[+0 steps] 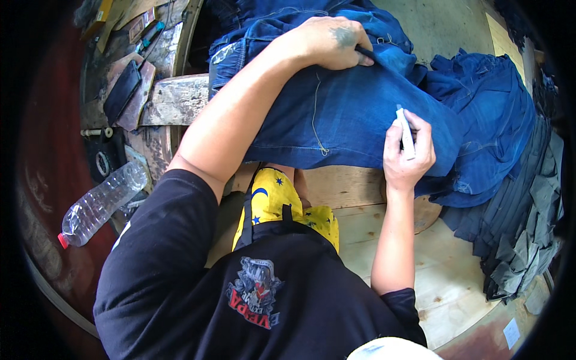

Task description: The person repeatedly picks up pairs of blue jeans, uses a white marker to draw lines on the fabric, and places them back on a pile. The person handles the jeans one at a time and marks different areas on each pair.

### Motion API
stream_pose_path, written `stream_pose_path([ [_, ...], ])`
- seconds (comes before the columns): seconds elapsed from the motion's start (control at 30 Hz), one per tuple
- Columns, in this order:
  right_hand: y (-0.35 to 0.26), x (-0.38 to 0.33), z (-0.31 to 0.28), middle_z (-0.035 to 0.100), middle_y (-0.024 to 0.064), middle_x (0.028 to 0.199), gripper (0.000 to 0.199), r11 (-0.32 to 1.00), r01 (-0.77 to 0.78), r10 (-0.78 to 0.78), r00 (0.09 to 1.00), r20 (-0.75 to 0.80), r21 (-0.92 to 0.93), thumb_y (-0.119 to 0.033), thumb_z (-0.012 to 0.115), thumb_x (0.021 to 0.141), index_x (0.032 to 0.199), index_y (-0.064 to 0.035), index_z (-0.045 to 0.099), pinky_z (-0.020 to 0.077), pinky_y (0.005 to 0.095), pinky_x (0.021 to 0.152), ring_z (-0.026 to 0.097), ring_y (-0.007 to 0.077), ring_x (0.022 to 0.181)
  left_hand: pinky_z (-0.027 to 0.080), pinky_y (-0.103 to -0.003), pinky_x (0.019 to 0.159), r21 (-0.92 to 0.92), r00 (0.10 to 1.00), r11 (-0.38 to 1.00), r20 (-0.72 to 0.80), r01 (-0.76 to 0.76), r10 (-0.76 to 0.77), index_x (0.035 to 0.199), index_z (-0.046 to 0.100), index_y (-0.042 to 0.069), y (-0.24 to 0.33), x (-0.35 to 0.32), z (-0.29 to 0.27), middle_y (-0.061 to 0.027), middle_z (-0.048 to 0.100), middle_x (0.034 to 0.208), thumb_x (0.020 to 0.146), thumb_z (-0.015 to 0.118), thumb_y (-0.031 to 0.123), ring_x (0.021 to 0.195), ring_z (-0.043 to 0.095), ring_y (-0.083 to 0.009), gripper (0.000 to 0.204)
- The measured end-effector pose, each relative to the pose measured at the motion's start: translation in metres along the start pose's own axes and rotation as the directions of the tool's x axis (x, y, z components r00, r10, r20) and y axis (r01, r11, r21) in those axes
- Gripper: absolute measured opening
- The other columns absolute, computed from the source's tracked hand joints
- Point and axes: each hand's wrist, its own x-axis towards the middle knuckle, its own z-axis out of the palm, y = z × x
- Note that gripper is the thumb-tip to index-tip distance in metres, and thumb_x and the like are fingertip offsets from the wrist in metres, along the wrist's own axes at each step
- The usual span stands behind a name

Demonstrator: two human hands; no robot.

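So the whole thing comes down to where the white marker [406, 133] sits against the denim. It's clenched in the right hand [408, 153], tip pointing up and away from the body, and the tip is pressed right onto the blue jeans [342, 117] near the right-hand end of the spread panel. The marker's long axis runs nearly straight up-down in the view, a touch tilted left at the top, while the jeans panel is stretched crosswise, left to right, so the marker stands roughly square to the cloth's length.

The left hand [333, 42] is laid on the far edge of the same jeans, up and to the left of the marker, well apart from it. Its grip is closed down on the fabric, and a thin dark stick-like thing [364, 53] is poked out from under the fingers; what it is can't be told.

The jeans are draped over the wooden table [384, 234]. More blue denim [486, 114] is bunched just beside on the right, and a plastic bottle [102, 204] is lying off to the left.
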Motion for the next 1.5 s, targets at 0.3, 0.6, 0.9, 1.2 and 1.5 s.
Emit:
stream_pose_path([
  [0.3,-0.048,0.021,0.056,0.076,0.0171,0.085,0.016,0.993,0.102,-0.106,0.991,0.079,0.057,-0.001,0.082,0.083,0.096,-0.0011,0.072,0.0617,0.0402,0.068,0.076,0.0364,0.072,0.065,-0.039,0.089,0.053,0.982,0.998,-0.184,-0.022,0.031,0.122,0.086,0.017,-0.014,0.005,0.006,-0.0121,0.085,0.105,0.094,0.081,0.017,0.095,0.083,-0.0294,0.028],
  [0.6,-0.045,0.051,0.075,0.072,0.0159,0.081,0.014,0.992,0.121,-0.124,0.988,0.096,0.037,0.006,0.078,0.082,0.091,0.0018,0.068,0.0576,0.0356,0.065,0.070,0.0303,0.066,0.066,-0.038,0.082,0.033,0.979,0.999,-0.203,0.024,-0.017,0.122,0.087,0.020,-0.023,0.011,0.010,-0.0103,0.085,0.102,0.089,0.082,0.016,0.093,0.082,-0.0264,0.033],
  [0.9,-0.046,0.046,0.079,0.062,0.0155,0.074,0.010,0.988,0.149,-0.153,0.974,0.168,0.039,0.007,0.076,0.083,0.090,0.0035,0.069,0.0532,0.0402,0.058,0.063,0.0327,0.062,0.065,-0.038,0.078,0.042,0.965,0.997,-0.257,0.071,-0.058,0.120,0.087,0.023,-0.019,0.011,0.009,-0.0093,0.085,0.097,0.090,0.081,0.014,0.089,0.083,-0.0259,0.032],
  [1.2,-0.051,0.002,0.067,0.066,0.0146,0.077,0.013,0.975,0.206,-0.212,0.974,0.076,0.084,0.010,0.075,0.078,0.089,0.0061,0.070,0.0535,0.0369,0.057,0.063,0.0291,0.060,0.066,-0.036,0.079,0.065,0.939,0.995,-0.342,0.073,-0.047,0.120,0.087,0.022,-0.019,0.011,0.013,-0.0081,0.085,0.102,0.089,0.081,0.013,0.089,0.083,-0.0255,0.033],
  [1.5,-0.058,0.012,0.051,0.066,0.0181,0.076,0.014,0.973,0.135,-0.159,0.980,0.120,0.190,0.012,0.074,0.077,0.086,0.0045,0.066,0.0538,0.0381,0.057,0.065,0.0295,0.060,0.066,-0.038,0.080,0.070,0.969,0.989,-0.218,0.131,-0.113,0.121,0.087,0.022,-0.019,0.014,0.009,-0.0106,0.085,0.102,0.092,0.082,0.016,0.092,0.083,-0.0273,0.030],
])
